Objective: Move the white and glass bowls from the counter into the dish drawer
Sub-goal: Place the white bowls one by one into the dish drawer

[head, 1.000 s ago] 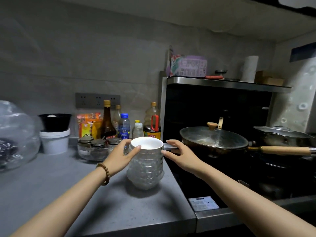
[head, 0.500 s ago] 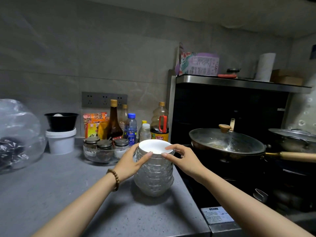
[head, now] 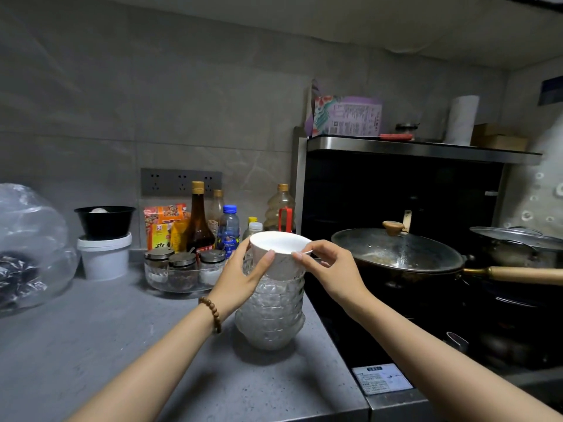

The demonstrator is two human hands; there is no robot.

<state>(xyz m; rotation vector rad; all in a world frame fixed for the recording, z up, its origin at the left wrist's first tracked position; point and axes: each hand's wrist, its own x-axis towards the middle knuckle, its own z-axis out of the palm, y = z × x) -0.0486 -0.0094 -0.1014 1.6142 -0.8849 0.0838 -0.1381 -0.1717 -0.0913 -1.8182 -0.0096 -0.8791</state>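
Observation:
A white bowl (head: 278, 249) is lifted partly out of a stack of several glass bowls (head: 272, 312) that stands on the grey counter (head: 122, 345) near its right edge. My left hand (head: 243, 278) grips the white bowl's left side, thumb on its front wall. My right hand (head: 327, 269) pinches the bowl's right rim. The dish drawer is not in view.
Behind the stack are a glass tray of spice jars (head: 182, 269), several bottles (head: 199, 220) and snack packets. A white tub (head: 103, 257) with a black bowl on it and a plastic bag (head: 27, 248) stand at the left. A lidded wok (head: 396, 251) sits on the stove at the right.
Both hands closed on the white bowl and raised it, so it now sits higher above the glass stack. The camera moved closer.

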